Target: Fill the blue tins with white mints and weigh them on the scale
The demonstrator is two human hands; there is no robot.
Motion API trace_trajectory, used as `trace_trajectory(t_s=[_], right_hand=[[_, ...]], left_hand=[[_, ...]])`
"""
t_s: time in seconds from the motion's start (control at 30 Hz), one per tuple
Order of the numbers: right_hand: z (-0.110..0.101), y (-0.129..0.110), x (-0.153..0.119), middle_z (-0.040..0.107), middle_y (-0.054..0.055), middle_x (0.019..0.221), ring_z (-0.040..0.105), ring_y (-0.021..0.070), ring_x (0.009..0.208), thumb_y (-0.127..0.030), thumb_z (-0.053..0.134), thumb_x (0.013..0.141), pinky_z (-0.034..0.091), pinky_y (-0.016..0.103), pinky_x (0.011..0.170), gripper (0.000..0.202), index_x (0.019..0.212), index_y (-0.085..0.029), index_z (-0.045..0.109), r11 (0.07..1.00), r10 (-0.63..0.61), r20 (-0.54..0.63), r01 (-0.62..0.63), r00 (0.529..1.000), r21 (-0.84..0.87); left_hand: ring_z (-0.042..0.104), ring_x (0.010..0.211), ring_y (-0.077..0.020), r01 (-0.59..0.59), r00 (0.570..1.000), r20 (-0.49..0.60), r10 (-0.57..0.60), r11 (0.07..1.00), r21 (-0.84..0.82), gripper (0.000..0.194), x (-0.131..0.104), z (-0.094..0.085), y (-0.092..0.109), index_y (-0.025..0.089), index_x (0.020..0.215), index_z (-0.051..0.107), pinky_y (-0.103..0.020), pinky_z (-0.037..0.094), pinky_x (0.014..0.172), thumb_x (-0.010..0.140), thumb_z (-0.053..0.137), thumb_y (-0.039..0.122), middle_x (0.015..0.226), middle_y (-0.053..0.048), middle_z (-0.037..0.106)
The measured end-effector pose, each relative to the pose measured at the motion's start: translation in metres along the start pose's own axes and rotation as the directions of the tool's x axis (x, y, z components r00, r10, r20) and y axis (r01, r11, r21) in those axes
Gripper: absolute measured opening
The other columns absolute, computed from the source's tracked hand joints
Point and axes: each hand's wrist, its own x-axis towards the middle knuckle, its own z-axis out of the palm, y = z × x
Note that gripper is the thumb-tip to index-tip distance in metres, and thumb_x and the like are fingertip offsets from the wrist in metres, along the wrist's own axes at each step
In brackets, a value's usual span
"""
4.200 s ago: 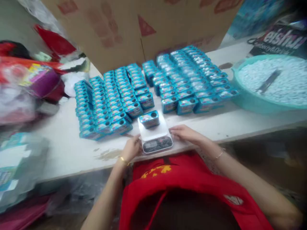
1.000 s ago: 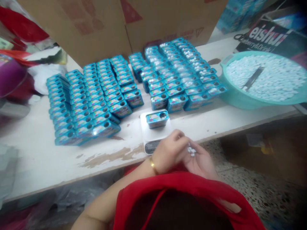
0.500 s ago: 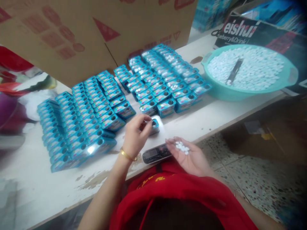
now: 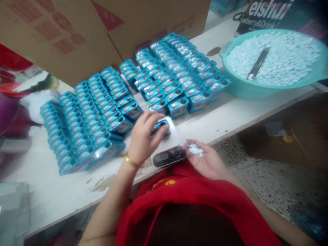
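Observation:
My left hand (image 4: 145,140), a gold bracelet at its wrist, has thumb and fingers around a small blue box (image 4: 162,125) with a dark round hole in its top. That box rests on the white plate of a digital scale (image 4: 169,159). Palm up beside the scale, my right hand (image 4: 208,160) is cupped and holds a small heap of white tablets (image 4: 196,149). Rows of similar blue boxes (image 4: 87,128) stand left of the scale. Another block of blue boxes (image 4: 171,77) stands behind it, with white tablets lying on many of them.
A turquoise basin (image 4: 246,90) full of white tablets stands at the right, a dark narrow strip (image 4: 260,63) lying on top. A large cardboard carton (image 4: 143,20) backs the table (image 4: 58,201). A black printed carton (image 4: 289,20) is behind the basin.
My left hand has gone from a pinch at the box's hole to a wider hold around the box. My right hand still holds the tablets. The whole view has shifted a little.

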Motion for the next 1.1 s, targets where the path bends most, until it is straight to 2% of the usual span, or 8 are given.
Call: trace_trajectory(t_s=[0.1,0.2,0.3,0.43,0.6,0.8,0.93,1.1], right_hand=[[-0.005,-0.011,0.004,0.066,0.008,0.068,0.066,0.0127,0.065,-0.010,0.042,0.089,0.057,0.019,0.057,0.022,0.084,-0.007,0.063,0.996,-0.085,-0.092,0.081,0.992,-0.041],[-0.012,-0.020,0.007,0.065,0.008,0.066,0.065,0.0119,0.061,-0.006,0.042,0.087,0.056,0.018,0.054,0.023,0.082,-0.006,0.064,0.985,-0.165,-0.141,0.156,0.976,-0.071],[-0.018,-0.024,0.009,0.066,0.009,0.068,0.065,0.0119,0.060,-0.003,0.044,0.085,0.056,0.017,0.055,0.021,0.084,-0.004,0.065,0.977,-0.201,-0.163,0.185,0.966,-0.109],[-0.021,-0.024,0.011,0.067,0.009,0.069,0.064,0.0109,0.057,-0.001,0.043,0.084,0.055,0.016,0.051,0.022,0.087,-0.005,0.065,0.979,-0.181,-0.169,0.161,0.969,-0.127],[-0.023,-0.018,0.016,0.065,0.007,0.066,0.061,0.0101,0.054,-0.003,0.044,0.085,0.049,0.016,0.042,0.021,0.087,-0.005,0.065,0.991,-0.102,-0.134,0.089,0.986,-0.105],[-0.025,-0.009,0.021,0.065,0.006,0.067,0.061,0.0100,0.056,-0.004,0.049,0.085,0.051,0.018,0.049,0.016,0.083,-0.005,0.065,0.992,-0.106,-0.106,0.097,0.989,-0.084],[-0.023,-0.007,0.022,0.064,0.005,0.066,0.060,0.0095,0.054,-0.005,0.050,0.085,0.050,0.018,0.047,0.016,0.084,-0.006,0.066,0.993,-0.097,-0.085,0.090,0.992,-0.083],[-0.023,-0.006,0.021,0.066,0.004,0.068,0.060,0.0091,0.055,-0.005,0.049,0.084,0.052,0.018,0.049,0.017,0.086,-0.007,0.066,0.990,-0.115,-0.066,0.109,0.991,-0.086]], left_hand=[[0.048,0.113,-0.0285,-0.012,0.992,0.127,-0.019,0.971,0.239,0.067,0.006,-0.003,-0.016,0.019,0.130,0.043,-0.042,0.038,0.091,0.076,0.064,0.052,0.125,-0.013,0.051],[0.054,0.101,-0.0254,-0.022,0.961,0.267,-0.076,0.938,0.347,0.047,0.002,-0.001,-0.020,0.020,0.124,0.048,-0.038,0.037,0.084,0.083,0.059,0.041,0.111,-0.010,0.060],[0.056,0.093,-0.0222,0.036,0.977,0.184,-0.111,0.929,0.368,0.033,-0.006,-0.012,-0.026,0.019,0.116,0.053,-0.034,0.038,0.079,0.086,0.055,0.034,0.101,-0.007,0.062],[0.057,0.089,-0.0213,0.181,0.979,0.014,-0.204,0.896,0.406,0.037,-0.016,-0.050,-0.051,0.016,0.112,0.055,-0.031,0.040,0.076,0.083,0.058,0.040,0.098,-0.007,0.063],[0.058,0.093,-0.0243,0.227,0.936,0.106,-0.336,0.805,0.548,0.039,-0.042,-0.070,-0.093,0.017,0.109,0.057,-0.034,0.040,0.078,0.081,0.058,0.045,0.100,-0.008,0.062],[0.054,0.100,-0.0298,0.241,0.944,0.010,-0.329,0.713,0.659,0.041,-0.053,-0.045,-0.102,0.018,0.116,0.054,-0.040,0.038,0.080,0.083,0.057,0.042,0.108,-0.012,0.059],[0.049,0.111,-0.0283,0.130,0.991,-0.063,-0.115,0.829,0.544,0.037,-0.016,-0.018,-0.073,0.019,0.119,0.052,-0.041,0.037,0.089,0.087,0.052,0.037,0.120,-0.014,0.054],[0.039,0.125,-0.0307,-0.032,0.998,0.056,0.002,0.838,0.545,0.024,0.045,0.031,-0.060,0.024,0.109,0.058,-0.047,0.033,0.096,0.087,0.051,0.030,0.137,-0.011,0.045]])
